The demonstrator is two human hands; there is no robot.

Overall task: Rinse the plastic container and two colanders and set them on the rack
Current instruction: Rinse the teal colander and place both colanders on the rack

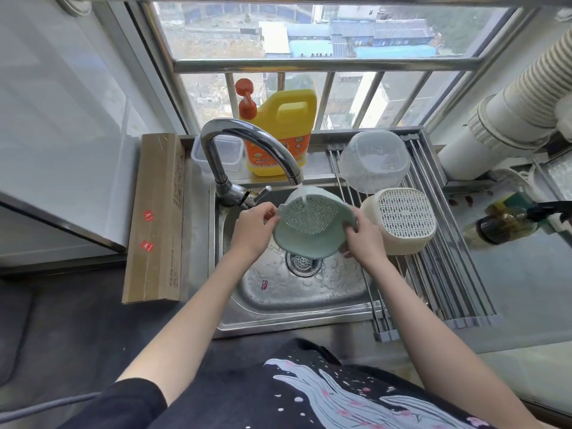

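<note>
- Cardboard box is stood at frame left, beside the sink.
- Green colander, at centre, is gripped by the left hand and right hand, tilted under the faucet stream for rinsing.
- Plastic container and white colander are upturned on the rack, centre right, likely to drain.

A home kitchen, high up in an apartment block. Stainless steel sink with curved chrome tap running, roll-up steel drying rack beside it, yellow dish-soap jug with orange pump on the sill, barred window over rooftops, ribbed white vent duct.
</note>
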